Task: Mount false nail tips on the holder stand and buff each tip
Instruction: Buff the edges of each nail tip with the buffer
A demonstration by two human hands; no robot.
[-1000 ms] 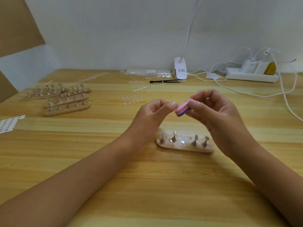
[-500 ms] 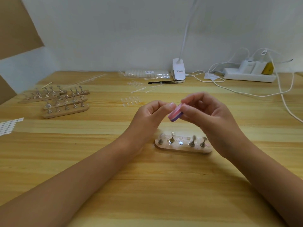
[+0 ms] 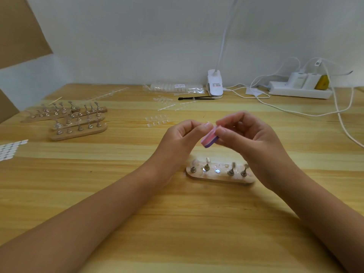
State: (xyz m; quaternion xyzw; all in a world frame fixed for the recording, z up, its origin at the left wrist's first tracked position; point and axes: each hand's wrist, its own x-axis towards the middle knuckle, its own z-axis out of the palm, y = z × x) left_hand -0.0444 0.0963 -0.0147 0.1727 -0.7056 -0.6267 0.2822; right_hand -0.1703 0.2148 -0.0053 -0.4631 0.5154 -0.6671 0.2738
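A wooden holder stand (image 3: 220, 175) with several small metal pegs lies on the table below both hands; one middle socket is bare. My right hand (image 3: 248, 138) pinches a small pink and purple buffer block (image 3: 209, 137) between thumb and fingers. My left hand (image 3: 183, 137) has its fingers curled, thumb and forefinger pinched together against the block's upper end. A tiny clear nail tip seems to sit between them, mostly hidden. Both hands hover above the stand, not touching it.
Several more wooden stands (image 3: 78, 126) with pegs lie at the left. Clear nail tips (image 3: 157, 120) and a bag of tips (image 3: 177, 88) lie behind. A clip lamp (image 3: 215, 85), black brush (image 3: 197, 98), power strip (image 3: 301, 91) with cables, and white sticker dots (image 3: 10, 149) are also there.
The buffer block has slid down and left against my left fingertips, tilting more steeply. Both hands stay above the stand.
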